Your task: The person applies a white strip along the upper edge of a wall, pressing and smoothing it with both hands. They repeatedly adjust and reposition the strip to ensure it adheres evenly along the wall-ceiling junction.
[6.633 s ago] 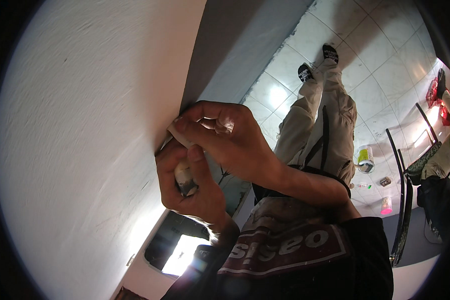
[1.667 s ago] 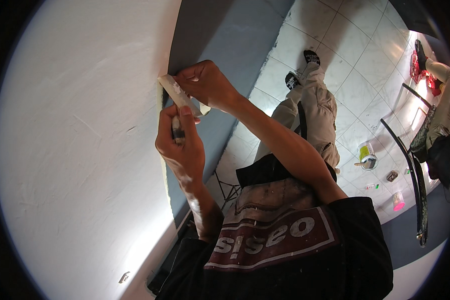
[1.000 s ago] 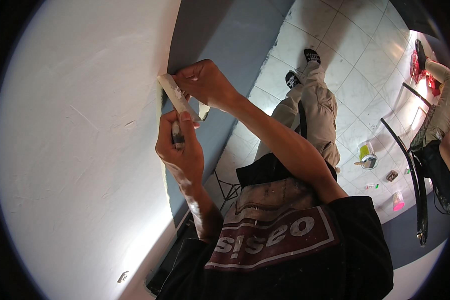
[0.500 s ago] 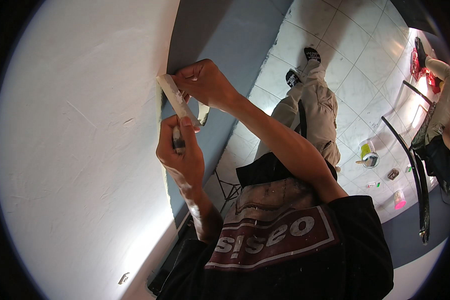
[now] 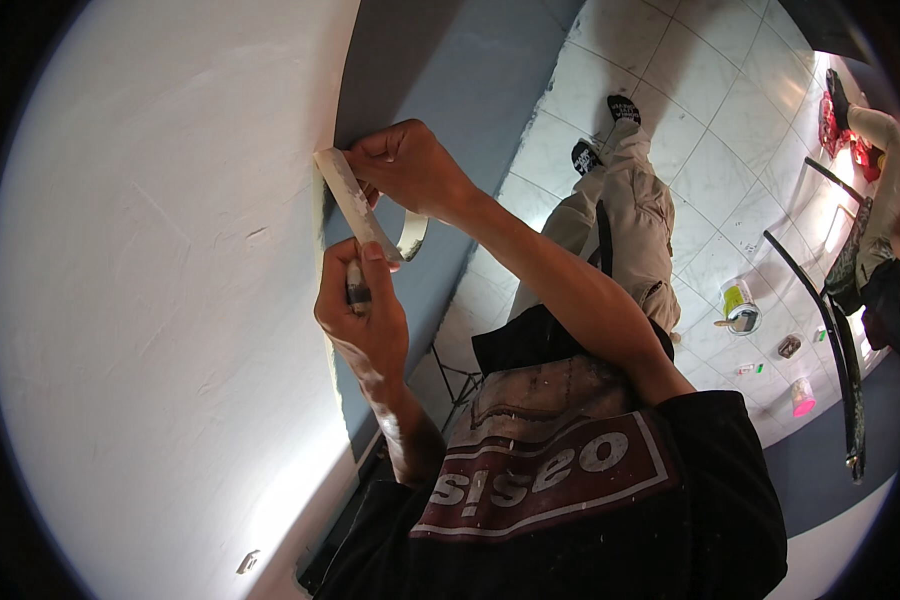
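Observation:
A cream strip of masking tape [image 5: 348,193] slants across the edge between the white wall [image 5: 170,250] and its grey band [image 5: 410,70]. Fingers of my right hand [image 5: 410,168] pinch it near its upper end, close to the wall. Lower down, my left hand [image 5: 363,310] grips the same strip between thumb and fingers. A loose curl of tape [image 5: 411,236] hangs below my right wrist. Inside my left hand a short, rounded beige object with a dark band [image 5: 358,287] shows in part; its kind is hidden by the fingers.
Pale floor tiles [image 5: 710,100] lie below. At the right stand an open paint tub with a brush [image 5: 740,310], a pink-and-white cup [image 5: 802,397] and a small brown container [image 5: 790,346]. Dark bars [image 5: 820,290] rise beside another person [image 5: 880,200]. A socket [image 5: 248,562] is at lower left.
My left hand has shifted very slightly, and the loose tape curl has swung a little to the right. The other person at the right has moved somewhat. Both hands keep their grip.

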### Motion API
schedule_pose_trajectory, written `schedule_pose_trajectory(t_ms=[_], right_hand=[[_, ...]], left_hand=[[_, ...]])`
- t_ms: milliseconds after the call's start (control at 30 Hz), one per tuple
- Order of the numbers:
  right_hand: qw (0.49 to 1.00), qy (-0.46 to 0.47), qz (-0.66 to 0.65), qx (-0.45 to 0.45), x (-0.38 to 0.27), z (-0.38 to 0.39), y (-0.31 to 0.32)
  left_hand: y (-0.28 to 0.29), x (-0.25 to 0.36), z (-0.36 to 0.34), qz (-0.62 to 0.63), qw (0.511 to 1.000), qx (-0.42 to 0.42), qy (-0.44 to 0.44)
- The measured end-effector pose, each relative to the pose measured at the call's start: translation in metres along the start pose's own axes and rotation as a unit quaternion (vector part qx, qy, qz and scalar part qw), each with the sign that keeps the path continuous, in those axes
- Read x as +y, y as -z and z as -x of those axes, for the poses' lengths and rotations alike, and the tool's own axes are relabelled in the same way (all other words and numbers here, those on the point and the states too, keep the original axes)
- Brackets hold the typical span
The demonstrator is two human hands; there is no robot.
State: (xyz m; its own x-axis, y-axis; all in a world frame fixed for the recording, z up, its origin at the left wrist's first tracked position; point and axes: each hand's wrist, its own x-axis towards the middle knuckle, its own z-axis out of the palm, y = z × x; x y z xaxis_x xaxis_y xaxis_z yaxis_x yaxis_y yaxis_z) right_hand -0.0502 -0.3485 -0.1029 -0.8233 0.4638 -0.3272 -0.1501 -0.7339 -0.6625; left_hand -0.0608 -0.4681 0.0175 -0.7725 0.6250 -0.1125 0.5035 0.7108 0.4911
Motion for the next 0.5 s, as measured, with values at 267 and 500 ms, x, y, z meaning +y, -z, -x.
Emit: schedule_pose_trajectory(t_ms=[267,500], right_hand=[[1.000,0.006,-0.013,0.008,0.005,0.003,-0.004],[1.000,0.017,-0.019,0.013,0.010,0.004,-0.007]], left_hand=[[0.001,-0.007,0.009,0.009,1.000,0.001,-0.018],[0.005,-0.013,0.014,0.007,1.000,-0.002,-0.019]])
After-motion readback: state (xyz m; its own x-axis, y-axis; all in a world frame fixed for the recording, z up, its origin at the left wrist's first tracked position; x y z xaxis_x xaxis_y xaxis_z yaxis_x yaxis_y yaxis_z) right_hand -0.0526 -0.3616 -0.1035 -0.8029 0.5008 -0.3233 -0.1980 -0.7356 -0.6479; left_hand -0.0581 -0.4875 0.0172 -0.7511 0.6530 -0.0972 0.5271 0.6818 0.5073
